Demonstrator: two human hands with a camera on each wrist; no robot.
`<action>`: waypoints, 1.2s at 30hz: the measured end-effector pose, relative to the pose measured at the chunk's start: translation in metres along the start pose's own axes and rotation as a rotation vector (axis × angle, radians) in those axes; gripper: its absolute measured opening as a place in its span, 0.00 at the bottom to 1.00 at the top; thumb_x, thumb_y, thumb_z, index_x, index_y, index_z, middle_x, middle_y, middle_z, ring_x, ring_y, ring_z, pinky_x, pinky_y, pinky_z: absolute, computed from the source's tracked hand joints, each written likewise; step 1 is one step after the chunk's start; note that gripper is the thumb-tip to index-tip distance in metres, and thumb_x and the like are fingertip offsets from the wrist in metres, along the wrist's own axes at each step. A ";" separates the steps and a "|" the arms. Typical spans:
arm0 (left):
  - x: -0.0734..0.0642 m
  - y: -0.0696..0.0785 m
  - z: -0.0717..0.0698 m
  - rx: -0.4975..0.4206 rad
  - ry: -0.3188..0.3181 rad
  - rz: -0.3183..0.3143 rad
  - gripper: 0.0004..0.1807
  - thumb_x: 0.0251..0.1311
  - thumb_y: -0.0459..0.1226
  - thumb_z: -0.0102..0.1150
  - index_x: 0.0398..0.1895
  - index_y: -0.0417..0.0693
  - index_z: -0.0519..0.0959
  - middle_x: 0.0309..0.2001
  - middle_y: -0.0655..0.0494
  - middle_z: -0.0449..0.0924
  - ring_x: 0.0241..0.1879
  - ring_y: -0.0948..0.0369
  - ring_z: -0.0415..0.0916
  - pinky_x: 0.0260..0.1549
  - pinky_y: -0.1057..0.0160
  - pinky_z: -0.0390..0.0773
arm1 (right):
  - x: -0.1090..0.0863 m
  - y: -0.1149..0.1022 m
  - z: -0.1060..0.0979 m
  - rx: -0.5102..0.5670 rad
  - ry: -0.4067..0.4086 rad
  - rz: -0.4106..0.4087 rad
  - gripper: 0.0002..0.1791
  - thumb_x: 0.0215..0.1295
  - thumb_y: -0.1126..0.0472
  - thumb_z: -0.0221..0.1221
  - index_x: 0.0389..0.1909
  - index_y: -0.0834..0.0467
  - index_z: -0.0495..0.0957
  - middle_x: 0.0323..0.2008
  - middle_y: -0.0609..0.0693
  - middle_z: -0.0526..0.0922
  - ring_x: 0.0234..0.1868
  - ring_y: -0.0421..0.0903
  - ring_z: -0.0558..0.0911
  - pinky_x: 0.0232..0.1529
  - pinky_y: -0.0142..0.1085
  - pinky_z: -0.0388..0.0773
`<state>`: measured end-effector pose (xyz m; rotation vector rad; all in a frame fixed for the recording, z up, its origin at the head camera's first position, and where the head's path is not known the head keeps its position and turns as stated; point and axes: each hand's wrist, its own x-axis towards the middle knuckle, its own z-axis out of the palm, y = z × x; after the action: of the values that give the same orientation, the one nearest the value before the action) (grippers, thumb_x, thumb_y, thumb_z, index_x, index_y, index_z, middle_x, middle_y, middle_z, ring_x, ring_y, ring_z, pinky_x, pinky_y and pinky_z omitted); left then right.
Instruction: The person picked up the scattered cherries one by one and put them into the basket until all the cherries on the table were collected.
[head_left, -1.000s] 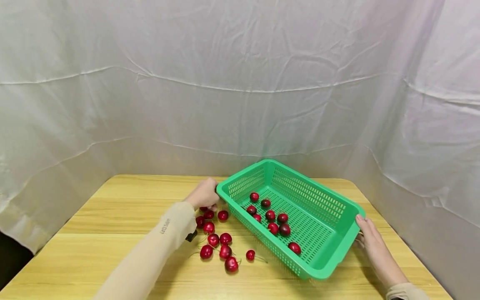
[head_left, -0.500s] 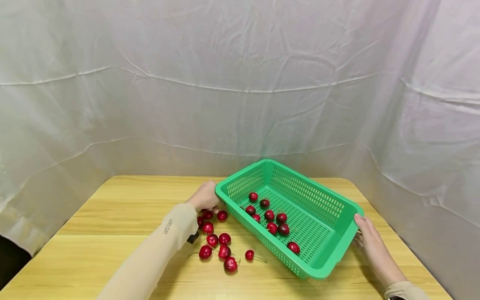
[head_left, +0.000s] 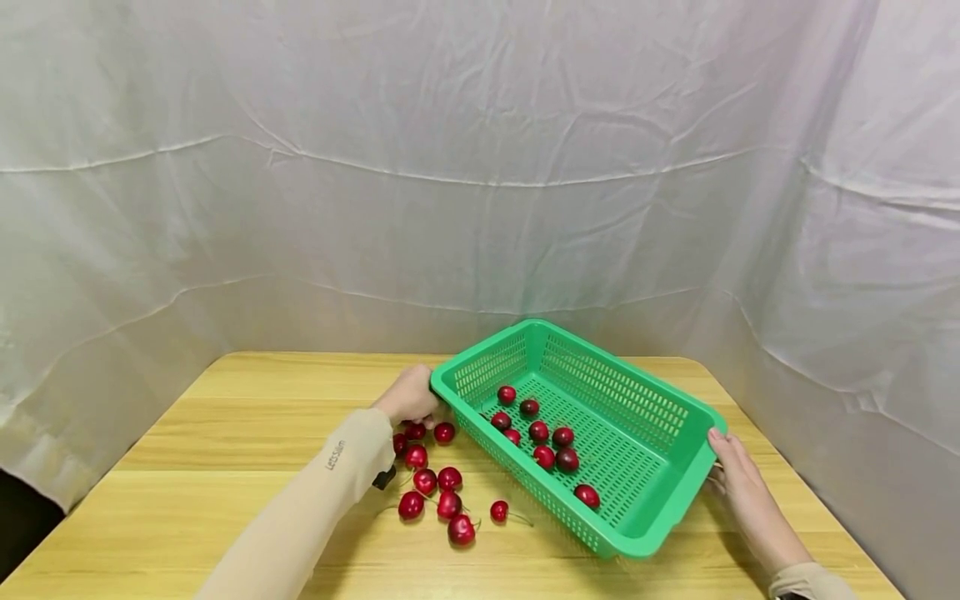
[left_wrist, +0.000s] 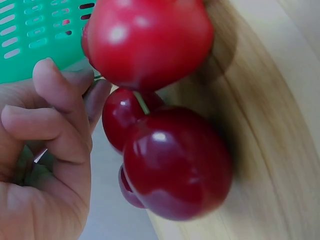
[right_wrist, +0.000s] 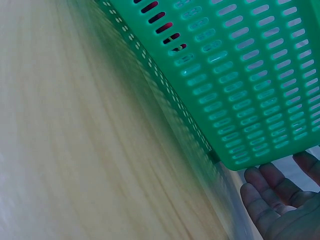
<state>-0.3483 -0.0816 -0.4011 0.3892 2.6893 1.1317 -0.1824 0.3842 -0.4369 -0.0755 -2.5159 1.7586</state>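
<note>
A green plastic basket (head_left: 600,400) with slotted walls stands at an angle right of centre, several dark red cherries (head_left: 567,459) on its floor. At its far left corner my left hand (head_left: 408,395) grips the rim with curled fingers. The left wrist view shows those fingers (left_wrist: 60,125) close beside large loose cherries (left_wrist: 177,162). My right hand (head_left: 742,492) holds the opposite end, thumb over the rim. In the right wrist view its other fingers (right_wrist: 265,195) lie against the outer wall. Whether the basket's base touches the table cannot be seen.
Several loose cherries (head_left: 449,505), some with stems, lie on the wooden table (head_left: 247,433) between my left forearm and the basket. One cherry (head_left: 499,512) lies apart, near the basket's front side. White cloth (head_left: 480,233) hangs behind and at both sides.
</note>
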 end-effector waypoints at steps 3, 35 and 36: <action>0.001 -0.001 0.001 0.007 0.005 0.002 0.09 0.63 0.21 0.58 0.31 0.41 0.82 0.17 0.47 0.81 0.11 0.62 0.75 0.11 0.69 0.72 | 0.000 0.000 -0.001 -0.008 -0.001 0.006 0.44 0.88 0.37 0.29 0.84 0.68 0.40 0.76 0.64 0.58 0.52 0.13 0.72 0.53 0.15 0.71; -0.005 -0.001 0.003 -0.043 -0.014 0.007 0.07 0.60 0.26 0.71 0.30 0.43 0.83 0.18 0.52 0.78 0.13 0.62 0.73 0.14 0.69 0.72 | 0.000 0.001 -0.001 0.006 -0.008 0.005 0.42 0.88 0.38 0.30 0.82 0.68 0.41 0.66 0.47 0.69 0.53 0.15 0.74 0.53 0.16 0.72; -0.006 -0.001 0.002 -0.047 -0.012 0.005 0.06 0.60 0.26 0.70 0.30 0.43 0.83 0.19 0.52 0.79 0.13 0.62 0.73 0.14 0.69 0.72 | 0.000 0.001 -0.001 0.006 -0.009 0.008 0.42 0.88 0.37 0.30 0.82 0.68 0.41 0.67 0.50 0.68 0.53 0.14 0.74 0.52 0.16 0.72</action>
<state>-0.3426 -0.0832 -0.4029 0.3943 2.6473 1.1871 -0.1826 0.3853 -0.4375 -0.0775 -2.5195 1.7728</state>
